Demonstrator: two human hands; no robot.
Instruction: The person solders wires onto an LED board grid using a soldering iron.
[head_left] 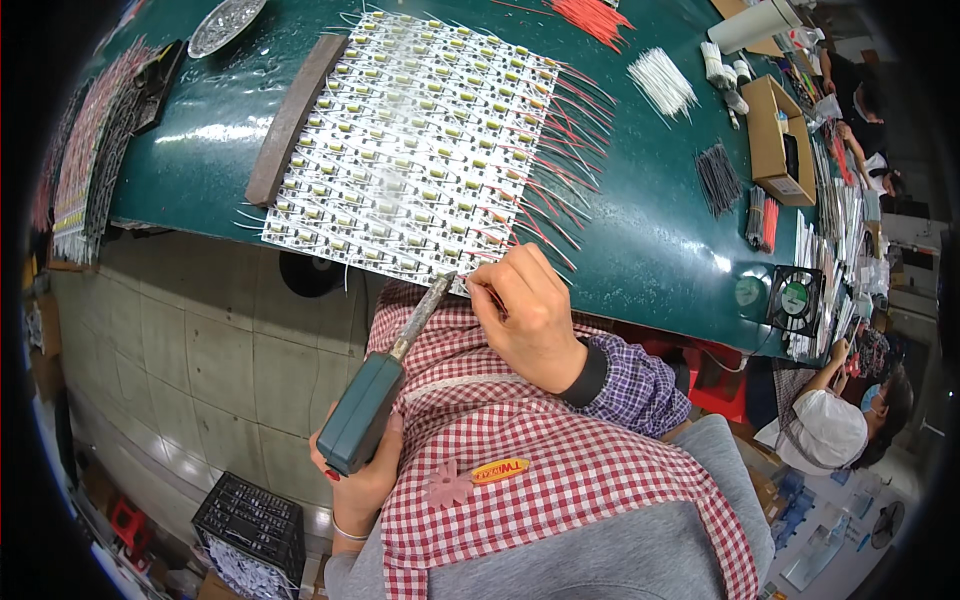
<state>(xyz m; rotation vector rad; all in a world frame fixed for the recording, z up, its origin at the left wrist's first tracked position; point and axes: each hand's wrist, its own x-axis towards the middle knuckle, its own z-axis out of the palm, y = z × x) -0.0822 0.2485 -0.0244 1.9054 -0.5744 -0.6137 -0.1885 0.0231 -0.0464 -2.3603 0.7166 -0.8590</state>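
1. Soldering iron (372, 395) with a chunky teal handle sits in the left hand (358, 470), fingers wrapped tight round the handle, metal tip pointing up and away from the grip.
2. That tip ends right at the near edge of the panel of small circuit boards (410, 150), just beside the right hand (525, 320).
3. Right hand's fingertips are pinched together at that same near edge, on something too small to make out, probably a wire.
4. Red wires (565, 140) fan out from the panel, beyond the right hand's pinch.
5. Panel lies on the green table (650, 230); a brown bar (290, 120) lies along the panel's far-left side, well away from both hands.
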